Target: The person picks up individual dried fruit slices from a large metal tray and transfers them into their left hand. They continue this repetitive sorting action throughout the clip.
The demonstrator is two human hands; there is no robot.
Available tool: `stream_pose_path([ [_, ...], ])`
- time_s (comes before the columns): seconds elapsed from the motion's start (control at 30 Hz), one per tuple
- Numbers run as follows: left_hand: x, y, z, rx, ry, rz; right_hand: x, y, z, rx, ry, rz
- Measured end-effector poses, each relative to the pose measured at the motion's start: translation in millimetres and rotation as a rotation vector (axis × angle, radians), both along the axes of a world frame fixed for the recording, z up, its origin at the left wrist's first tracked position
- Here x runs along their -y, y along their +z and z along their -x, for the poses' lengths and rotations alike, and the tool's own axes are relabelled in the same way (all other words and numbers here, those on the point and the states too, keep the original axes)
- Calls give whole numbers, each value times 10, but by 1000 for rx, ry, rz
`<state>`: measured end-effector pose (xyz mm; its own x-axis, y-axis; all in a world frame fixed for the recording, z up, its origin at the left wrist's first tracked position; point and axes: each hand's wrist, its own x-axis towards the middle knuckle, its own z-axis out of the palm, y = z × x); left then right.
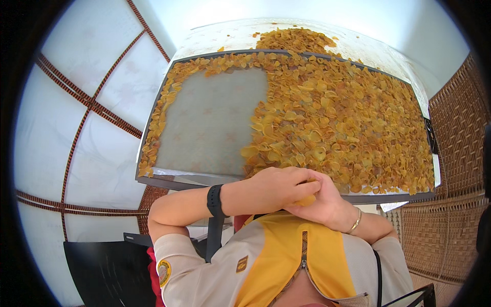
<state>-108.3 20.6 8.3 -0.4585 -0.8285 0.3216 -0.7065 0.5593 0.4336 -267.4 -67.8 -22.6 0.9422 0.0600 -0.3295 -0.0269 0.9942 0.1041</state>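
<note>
My left hand (pixel 268 188), with a black band on its wrist, reaches over from the left, its fingers bent above my other palm. My right hand (pixel 322 201), with a gold-coloured bracelet at the wrist, is cupped beneath it and holds several amber, translucent dried slices (pixel 305 200). Part of what lies between the palms is hidden. Both hands are at the near edge of a dark-framed mesh tray (pixel 215 126). A thick layer of similar slices (pixel 337 126) covers the tray's right part, and a thin band of them runs along its left and far edges.
Behind the tray, a heap of slices (pixel 297 40) lies on a pale patterned table cover (pixel 215 37). A woven wicker panel (pixel 460 153) stands at the right. White panels with dark red woven strips (pixel 90 101) are at the left, above a black surface (pixel 107 272).
</note>
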Motion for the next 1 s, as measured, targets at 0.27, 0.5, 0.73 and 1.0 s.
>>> stream_pose_path([
  [0.27,262,-8,21,-46,-47,100,128,61,-28,19,-120,75],
  [0.5,545,-125,121,-180,-52,257,239,3,42,-69,-301,102],
  [0.73,694,-185,157,-232,-115,369,314,-71,132,-29,-318,84],
  [1.0,688,-209,206,-254,-61,288,287,-68,132,-52,-361,130],
])
